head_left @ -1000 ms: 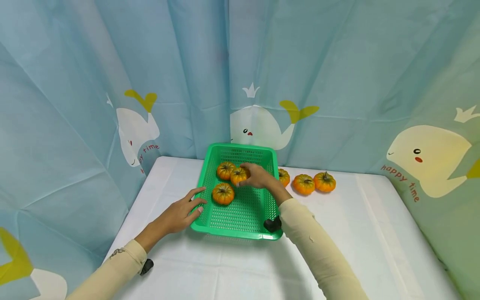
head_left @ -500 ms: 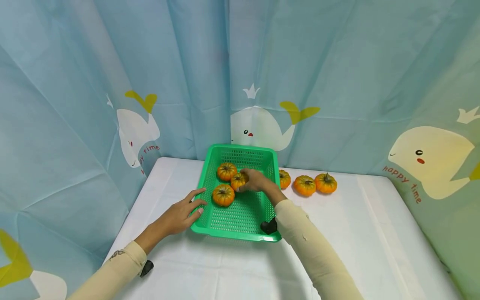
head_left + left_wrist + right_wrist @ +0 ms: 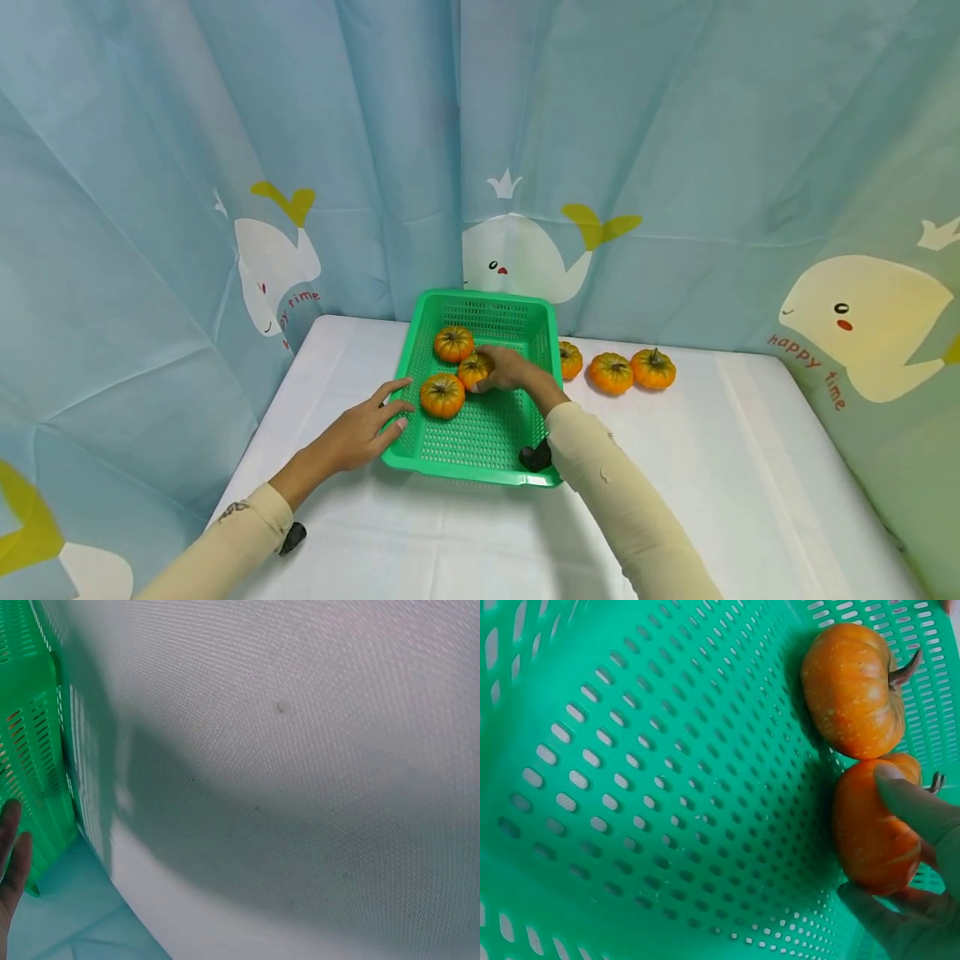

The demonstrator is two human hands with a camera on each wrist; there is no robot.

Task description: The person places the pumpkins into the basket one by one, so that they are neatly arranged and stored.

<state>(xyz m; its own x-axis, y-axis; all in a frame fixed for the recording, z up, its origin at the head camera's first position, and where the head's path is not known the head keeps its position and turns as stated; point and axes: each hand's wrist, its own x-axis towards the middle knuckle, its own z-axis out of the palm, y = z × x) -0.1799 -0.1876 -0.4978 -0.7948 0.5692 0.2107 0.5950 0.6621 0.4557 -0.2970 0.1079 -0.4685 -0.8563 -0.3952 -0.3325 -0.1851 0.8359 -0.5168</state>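
The right hand (image 3: 508,368) pinches one pumpkin (image 3: 472,374) near the middle of the green basket (image 3: 468,474), so pushing hard toward its touching neighbour (image 3: 442,396) at eight o'clock could jam that against the spread left hand (image 3: 356,433)

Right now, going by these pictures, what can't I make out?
Head view: left side of the leftmost outside pumpkin, behind the basket.
Head view: right side of the gripped pumpkin, behind the right hand.
Left wrist view: much of the left hand, cut off by the left edge.
Left wrist view: the basket's contents, screened by its slotted wall.
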